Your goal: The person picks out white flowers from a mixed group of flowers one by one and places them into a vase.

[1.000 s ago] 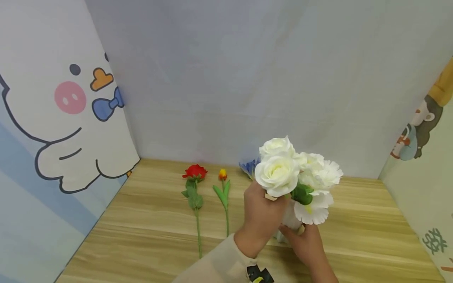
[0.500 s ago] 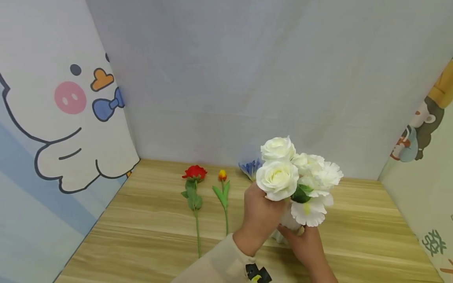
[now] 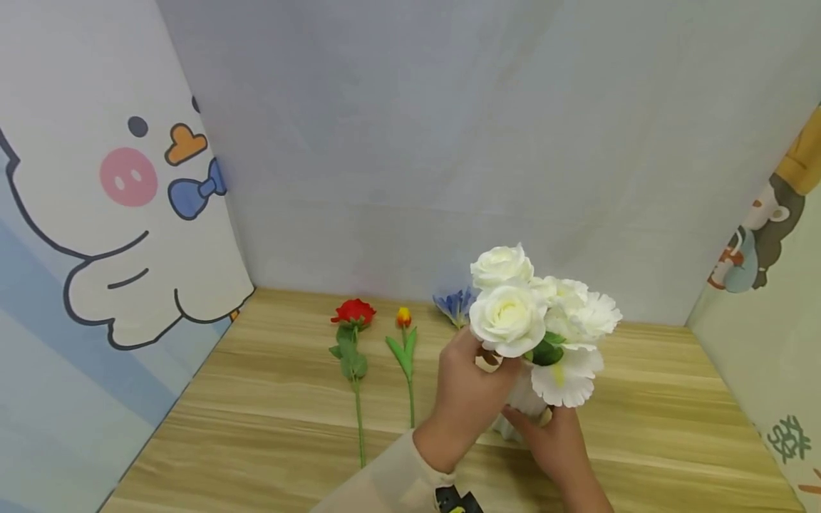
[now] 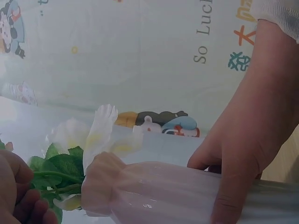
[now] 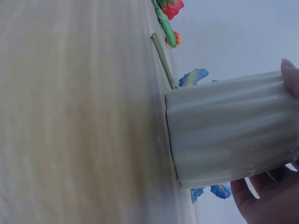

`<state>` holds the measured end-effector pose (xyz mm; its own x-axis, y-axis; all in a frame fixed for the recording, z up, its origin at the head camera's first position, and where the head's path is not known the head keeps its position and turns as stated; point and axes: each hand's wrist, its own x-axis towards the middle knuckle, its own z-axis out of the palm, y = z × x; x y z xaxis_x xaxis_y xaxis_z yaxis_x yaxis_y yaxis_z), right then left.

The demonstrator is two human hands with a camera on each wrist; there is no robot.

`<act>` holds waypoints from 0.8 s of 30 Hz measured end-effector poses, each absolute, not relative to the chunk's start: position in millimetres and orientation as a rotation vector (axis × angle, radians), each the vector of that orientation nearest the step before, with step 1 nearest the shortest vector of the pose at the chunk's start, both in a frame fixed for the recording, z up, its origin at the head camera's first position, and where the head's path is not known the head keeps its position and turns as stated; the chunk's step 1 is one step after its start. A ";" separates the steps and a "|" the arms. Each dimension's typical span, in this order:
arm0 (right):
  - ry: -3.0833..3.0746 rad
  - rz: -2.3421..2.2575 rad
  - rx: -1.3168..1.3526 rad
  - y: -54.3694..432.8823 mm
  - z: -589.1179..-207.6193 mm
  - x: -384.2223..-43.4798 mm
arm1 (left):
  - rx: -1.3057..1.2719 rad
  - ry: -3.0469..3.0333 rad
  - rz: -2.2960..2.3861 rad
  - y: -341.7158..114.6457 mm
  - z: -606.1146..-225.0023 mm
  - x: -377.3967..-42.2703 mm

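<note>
A ribbed white vase [image 5: 233, 126] stands upright on the wooden table, holding several white flowers [image 3: 571, 313]. My right hand [image 3: 561, 445] grips its lower half, thumb on the near side and fingers round the other side. My left hand [image 3: 468, 395] is just under two white roses [image 3: 509, 320], fingers curled round their stem by the vase mouth; the blooms hide part of that grip. In the left wrist view, the curled left fingers [image 4: 21, 196] lie close to green leaves [image 4: 56, 170] and stems running into the vase mouth.
To the left on the table [image 3: 256, 420] lie a red rose [image 3: 354, 311] and a red-yellow tulip [image 3: 403, 318], both with green stems. A blue flower [image 3: 454, 308] lies behind the vase. A grey cloth wall [image 3: 385, 142] closes the back, with printed panels at both sides.
The two white roses dipped slightly, then rose and shifted a little right. My left hand turned slightly beneath them, showing a gap by the thumb. The right hand stays on the vase.
</note>
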<state>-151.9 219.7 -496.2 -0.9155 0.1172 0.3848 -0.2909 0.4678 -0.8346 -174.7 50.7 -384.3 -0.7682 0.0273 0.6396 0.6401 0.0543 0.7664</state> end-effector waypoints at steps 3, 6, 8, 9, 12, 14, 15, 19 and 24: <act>-2.319 1.428 0.176 217.9 -495.1 -153.9 | -0.671 -1.881 -1.756 45.5 -385.6 -172.5; -2.308 1.436 0.196 216.3 -494.4 -155.6 | -0.642 -1.912 -1.741 40.1 -387.3 -169.4; -2.311 1.440 0.187 215.0 -494.3 -155.9 | -0.602 -1.958 -1.739 35.2 -388.7 -166.6; -2.313 1.446 0.179 214.6 -493.9 -155.9 | -0.586 -1.978 -1.740 32.6 -389.4 -165.2; -2.335 1.451 0.147 215.5 -492.7 -155.7 | -0.553 -2.044 -1.726 24.3 -391.5 -161.5; -2.353 1.447 0.133 217.1 -492.0 -156.1 | -0.553 -2.076 -1.722 18.0 -392.3 -159.7; -2.358 1.449 0.128 217.8 -491.3 -156.2 | -0.550 -2.097 -1.720 14.7 -392.5 -158.8; -2.377 1.428 0.132 223.2 -487.5 -154.9 | -0.576 -2.191 -1.723 1.8 -392.2 -155.3; -2.469 1.349 0.130 232.4 -479.2 -147.3 | -0.619 -2.342 -1.669 -16.2 -393.6 -147.8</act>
<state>-147.3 232.4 -479.2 -0.9435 0.0739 0.3231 -0.2319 0.5492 -0.8029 -147.8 -16.2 -393.6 -0.8924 0.2188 0.3946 0.4444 0.2753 0.8525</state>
